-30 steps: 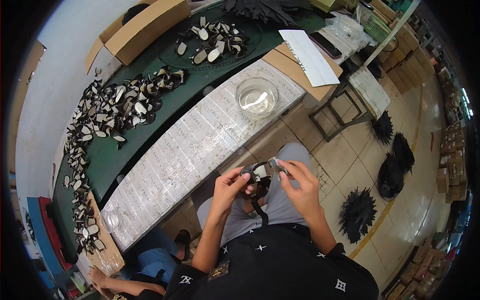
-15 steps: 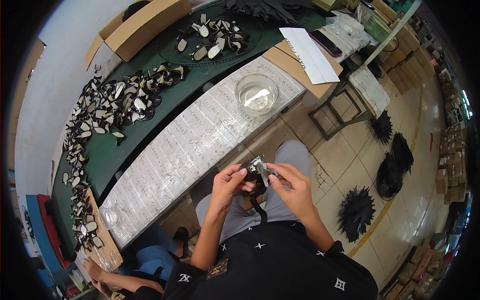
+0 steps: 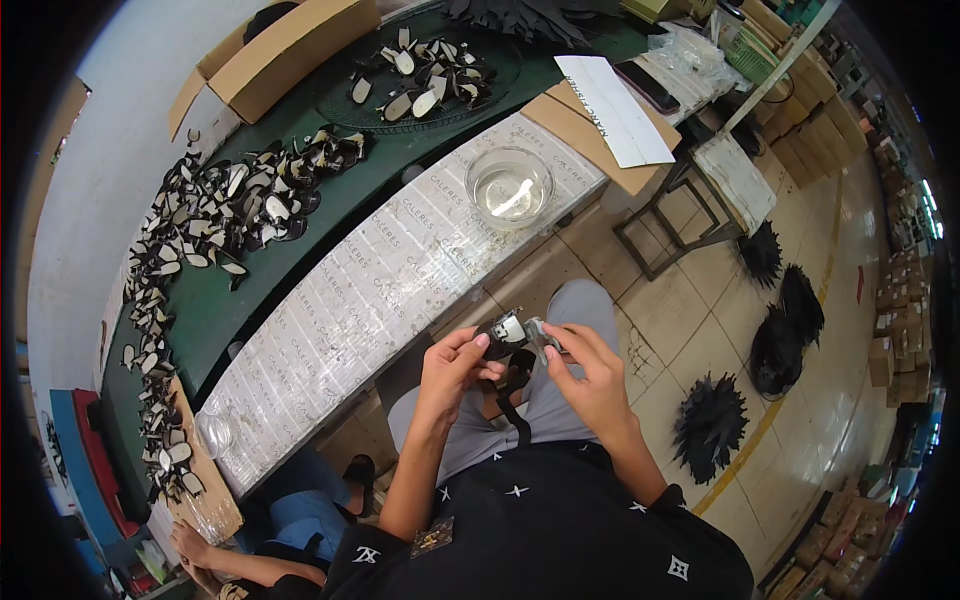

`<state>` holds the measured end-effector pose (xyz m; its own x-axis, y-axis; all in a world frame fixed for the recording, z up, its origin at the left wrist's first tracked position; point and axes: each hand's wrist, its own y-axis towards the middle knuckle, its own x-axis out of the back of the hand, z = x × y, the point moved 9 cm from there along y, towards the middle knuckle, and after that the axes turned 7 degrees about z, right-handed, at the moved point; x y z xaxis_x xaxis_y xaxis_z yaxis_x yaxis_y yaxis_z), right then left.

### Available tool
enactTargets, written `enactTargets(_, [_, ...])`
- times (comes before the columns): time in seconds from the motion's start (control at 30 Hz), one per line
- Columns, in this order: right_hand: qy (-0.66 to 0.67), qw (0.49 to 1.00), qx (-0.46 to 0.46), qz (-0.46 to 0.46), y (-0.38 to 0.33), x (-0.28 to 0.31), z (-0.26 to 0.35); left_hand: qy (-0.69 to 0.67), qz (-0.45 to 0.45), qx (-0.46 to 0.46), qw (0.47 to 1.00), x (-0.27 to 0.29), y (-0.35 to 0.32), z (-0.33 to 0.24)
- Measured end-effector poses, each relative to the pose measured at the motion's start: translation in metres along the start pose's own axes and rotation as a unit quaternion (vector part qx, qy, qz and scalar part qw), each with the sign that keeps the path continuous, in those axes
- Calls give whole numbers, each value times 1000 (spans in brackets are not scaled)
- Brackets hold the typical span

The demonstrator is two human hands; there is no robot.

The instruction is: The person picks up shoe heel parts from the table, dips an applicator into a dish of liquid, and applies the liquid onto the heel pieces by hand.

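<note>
Over my lap, the fingers of my left hand (image 3: 452,368) are closed round a small black piece with a white face (image 3: 506,330), which looks like a covered shoe heel. My right hand (image 3: 592,372) pinches a small grey piece (image 3: 538,338) between thumb and fingers, close beside the heel's right end. Whether the grey piece touches the heel, and what exactly it is, I cannot make out. A black strap (image 3: 516,420) hangs below my hands, over my lap.
A wrapped bench (image 3: 350,290) ahead carries a clear round bowl (image 3: 510,188). Many black-and-white pieces (image 3: 240,200) cover the green table (image 3: 290,260) behind. Another person's hands (image 3: 190,545) show at lower left. Fanned black bundles (image 3: 711,425) lie on the floor, right, near a metal-framed stool (image 3: 650,240).
The heel has turned in my left hand, showing more of its white face. My right hand and the grey piece have shifted slightly right.
</note>
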<state>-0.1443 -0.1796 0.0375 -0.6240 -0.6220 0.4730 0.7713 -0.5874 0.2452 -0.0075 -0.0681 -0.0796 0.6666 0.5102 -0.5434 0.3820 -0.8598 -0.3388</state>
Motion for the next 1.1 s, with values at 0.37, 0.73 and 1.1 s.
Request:
enactTargets(0.37, [32,999,0,28,-2,-12,4,-15,2,3,1000,-5,0,1])
enactTargets(0.73, [23,998,-18,-61,-4,15,-2,-15,8,0,1000,-3,0,0])
enactTargets(1.1, [17,1000,23,5,-1,-9,11,48,64,-24,997,-19,-4,-7])
